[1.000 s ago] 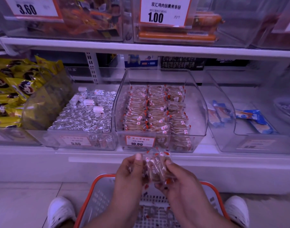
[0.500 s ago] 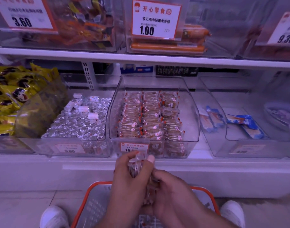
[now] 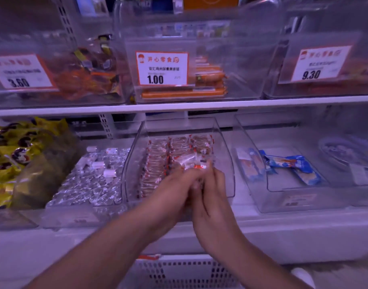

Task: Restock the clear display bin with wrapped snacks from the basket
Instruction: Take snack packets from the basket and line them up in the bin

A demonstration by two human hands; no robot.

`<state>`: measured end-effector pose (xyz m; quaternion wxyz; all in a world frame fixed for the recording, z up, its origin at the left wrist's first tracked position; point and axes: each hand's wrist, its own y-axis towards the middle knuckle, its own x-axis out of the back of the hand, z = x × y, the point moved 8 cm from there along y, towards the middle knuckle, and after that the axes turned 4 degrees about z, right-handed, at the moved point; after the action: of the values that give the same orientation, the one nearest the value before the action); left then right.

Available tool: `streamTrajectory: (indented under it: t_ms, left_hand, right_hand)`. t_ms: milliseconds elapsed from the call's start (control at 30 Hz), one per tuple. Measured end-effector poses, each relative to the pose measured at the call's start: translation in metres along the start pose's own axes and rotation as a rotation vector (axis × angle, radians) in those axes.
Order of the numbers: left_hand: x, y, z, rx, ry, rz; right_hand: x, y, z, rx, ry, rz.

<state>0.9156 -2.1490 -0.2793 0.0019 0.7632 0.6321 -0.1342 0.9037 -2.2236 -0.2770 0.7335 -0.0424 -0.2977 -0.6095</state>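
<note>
The clear display bin (image 3: 226, 155) sits mid-shelf, lined with rows of brown wrapped snacks (image 3: 158, 161). My left hand (image 3: 174, 190) and my right hand (image 3: 212, 190) are pressed together over the bin's front and reach into it. Between their fingertips they hold a small bunch of wrapped snacks (image 3: 192, 161) in clear and red wrappers, just above the rows. The image is blurred, so the exact fingers are unclear. The white basket (image 3: 178, 272) with a red rim lies on the floor below my arms.
A bin of silver-wrapped sweets (image 3: 91, 180) stands to the left, then yellow packets (image 3: 10, 155). Right of the target is a clear bin with blue packets (image 3: 287, 163). An upper shelf (image 3: 199, 105) carries bins with price tags just above.
Both hands rose from over the basket and moved forward into the bin with the snacks. The camera tilted up, so more of the upper shelf shows.
</note>
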Motion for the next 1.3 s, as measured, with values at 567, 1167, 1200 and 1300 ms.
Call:
streamTrajectory:
  t_ms: [567, 1167, 1200, 1300]
  left_hand:
    - [-0.004, 0.165, 0.009, -0.142, 1.752, 0.471]
    - [0.002, 0.160, 0.022, -0.101, 1.870, 0.397]
    - [0.002, 0.163, 0.020, -0.121, 1.864, 0.393]
    - [0.004, 0.178, 0.008, -0.175, 1.855, 0.377]
  right_hand:
    - [0.090, 0.024, -0.043, 0.083, -0.083, -0.180]
    - [0.078, 0.019, -0.045, 0.177, -0.159, -0.182]
    - [0.078, 0.019, -0.045, 0.180, -0.163, -0.186]
    - [0.078, 0.018, -0.045, 0.192, -0.174, -0.205]
